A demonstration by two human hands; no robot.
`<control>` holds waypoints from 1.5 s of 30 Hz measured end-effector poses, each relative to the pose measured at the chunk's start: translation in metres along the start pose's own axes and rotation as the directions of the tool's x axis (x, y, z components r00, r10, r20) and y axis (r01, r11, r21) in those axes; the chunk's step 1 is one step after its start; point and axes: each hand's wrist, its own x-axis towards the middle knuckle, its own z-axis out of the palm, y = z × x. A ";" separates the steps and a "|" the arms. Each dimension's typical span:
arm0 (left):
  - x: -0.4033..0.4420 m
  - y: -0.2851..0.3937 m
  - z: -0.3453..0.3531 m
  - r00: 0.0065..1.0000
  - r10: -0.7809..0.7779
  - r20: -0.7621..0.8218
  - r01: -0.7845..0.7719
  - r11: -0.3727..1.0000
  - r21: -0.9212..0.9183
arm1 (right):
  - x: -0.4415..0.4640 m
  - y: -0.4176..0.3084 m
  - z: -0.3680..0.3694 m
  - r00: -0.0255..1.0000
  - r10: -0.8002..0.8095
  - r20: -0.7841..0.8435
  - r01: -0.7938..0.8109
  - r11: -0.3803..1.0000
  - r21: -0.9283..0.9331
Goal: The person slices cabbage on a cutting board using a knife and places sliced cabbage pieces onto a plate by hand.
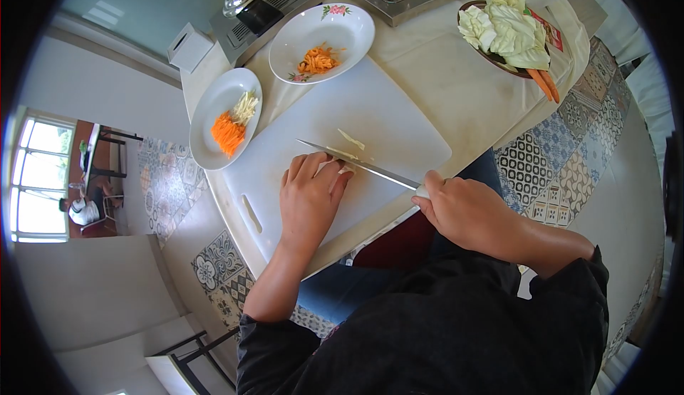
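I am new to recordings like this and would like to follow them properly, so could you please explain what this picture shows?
There is no machine here: a person works with two bare hands, filmed by one camera worn on the head, looking forward and down. The right hand grips a long steel knife with a pale handle. The left hand is beside the blade, over a white cutting board; whatever it may hold is hidden. Thin pale strips lie nearby. Beyond are a white oval plate with orange shreds and pale strips, and a white flowered dish with more orange shreds. Farther right, pale green cabbage leaves fill a dark-rimmed plate, with orange carrots at its edge.
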 end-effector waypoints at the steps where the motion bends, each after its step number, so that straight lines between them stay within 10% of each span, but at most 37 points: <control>1: -0.001 0.000 0.001 1.000 -0.013 -0.001 0.013 1.000 0.001 | 0.000 0.000 0.000 1.000 0.005 0.001 -0.005 1.000 0.002; 45: -0.005 -0.004 0.001 0.999 -0.048 0.021 0.047 0.999 0.012 | 0.016 -0.004 0.007 0.993 0.079 0.091 -0.087 0.992 0.090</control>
